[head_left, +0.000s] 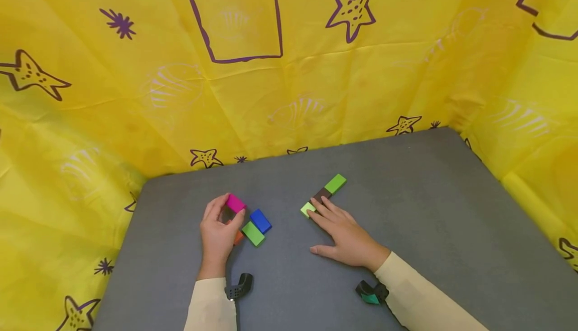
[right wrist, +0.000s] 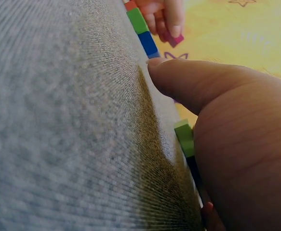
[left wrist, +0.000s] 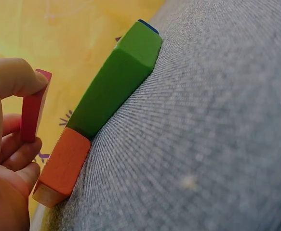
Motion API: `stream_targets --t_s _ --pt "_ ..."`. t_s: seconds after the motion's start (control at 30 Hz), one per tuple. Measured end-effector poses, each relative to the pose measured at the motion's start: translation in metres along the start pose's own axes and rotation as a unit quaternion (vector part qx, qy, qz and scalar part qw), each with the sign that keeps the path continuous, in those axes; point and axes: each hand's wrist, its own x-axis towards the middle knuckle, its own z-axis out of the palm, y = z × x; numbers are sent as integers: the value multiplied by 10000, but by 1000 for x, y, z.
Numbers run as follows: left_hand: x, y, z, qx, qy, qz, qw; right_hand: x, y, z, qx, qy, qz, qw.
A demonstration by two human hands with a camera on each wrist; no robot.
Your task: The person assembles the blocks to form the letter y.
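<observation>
head: high above, looking forward and down over the grey table [head_left: 406, 230].
left wrist: at table level, close behind the left hand [left wrist: 5, 159].
right wrist: low, close.
shared: green block [head_left: 253, 233] [left wrist: 113, 82].

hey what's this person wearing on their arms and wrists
Both arms wear long, plain cream sleeves reaching the wrists. The left hand and right hand are bare. A small black device sits at the left wrist; a black-and-green device sits at the right.
</observation>
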Motion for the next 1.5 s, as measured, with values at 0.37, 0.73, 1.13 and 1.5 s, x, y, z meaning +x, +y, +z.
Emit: stream_targets --t_s 0.37,0.73,1.13,1.5 --pt "2 6 5 109 46 206 9997 0 1 1 -41 33 5 10000" --pt "5 18 11 -298 -275 131 9991 1 0 0 -3 38 -18 10000" --pt "6 26 16 -319 -411 -73 9986 1 1 2 -20 39 -36 10000" --pt "9 32 26 -561 -510 -18 9971 0 1 1 -14 13 -27 10000"
